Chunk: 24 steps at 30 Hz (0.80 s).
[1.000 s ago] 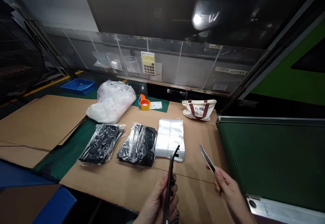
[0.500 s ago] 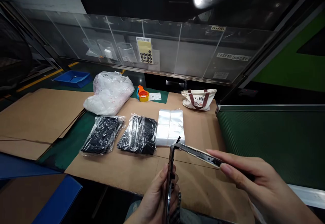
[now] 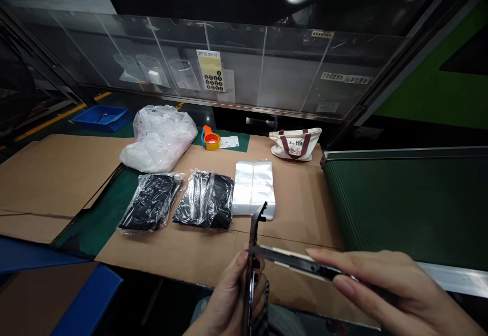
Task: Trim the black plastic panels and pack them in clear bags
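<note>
My left hand (image 3: 232, 290) is wrapped around a long, thin black plastic trim piece (image 3: 254, 234) with small clips along one side, held upright above the front of the bench. My right hand (image 3: 385, 280) pinches a slim knife-like tool (image 3: 297, 262), dark with cream edges, between thumb and fingers. Its dark narrow end meets the trim just by my left thumb; whether it touches is hard to tell. Behind the trim lies a stack of clear plastic bags (image 3: 253, 186). Two clear-wrapped packs of black parts, a left pack (image 3: 150, 201) and a right pack (image 3: 206, 199), lie beside it.
Cardboard covers the bench (image 3: 301, 199). Farther back are a white plastic bag (image 3: 162, 138), an orange tape dispenser (image 3: 211, 139) and a canvas tote (image 3: 295, 144). A green conveyor belt (image 3: 412, 199) runs at right. A blue tray (image 3: 102, 117) sits far left.
The tool in my right hand has moved down along the trim, from near its top end to beside my left thumb. My left hand keeps its grip on the trim.
</note>
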### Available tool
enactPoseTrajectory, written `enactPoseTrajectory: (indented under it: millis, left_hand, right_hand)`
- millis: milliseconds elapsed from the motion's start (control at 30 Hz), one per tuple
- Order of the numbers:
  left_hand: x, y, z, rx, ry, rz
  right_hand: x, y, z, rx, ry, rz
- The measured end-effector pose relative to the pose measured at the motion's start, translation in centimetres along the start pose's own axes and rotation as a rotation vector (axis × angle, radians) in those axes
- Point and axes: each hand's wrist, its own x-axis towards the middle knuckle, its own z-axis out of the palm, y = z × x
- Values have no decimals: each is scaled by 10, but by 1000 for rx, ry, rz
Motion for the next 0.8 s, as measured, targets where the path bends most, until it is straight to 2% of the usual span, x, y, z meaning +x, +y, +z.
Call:
enactPoseTrajectory:
  millis: [167,267,367,467,633,733,800]
  left_hand:
    - [0,3,3,-27,-92,4]
    - [0,4,4,-21,-92,9]
    - [0,4,3,-6,-64,7]
    - [0,4,3,5,-53,17]
    - [2,6,3,17,-161,18]
    - [2,4,2,26,-146,19]
    - [1,3,3,20,-132,14]
  right_hand:
    - [1,6,-2,-126,146,26]
    - [2,5,-3,-183,157,-58]
    - [1,1,-4,-181,107,-117]
    - [1,-1,-5,-152,56,-110]
    - [4,5,-2,-164,180,-34]
    - [4,2,-6,-94,106,-45]
    - [2,0,-10,-12,-61,-48]
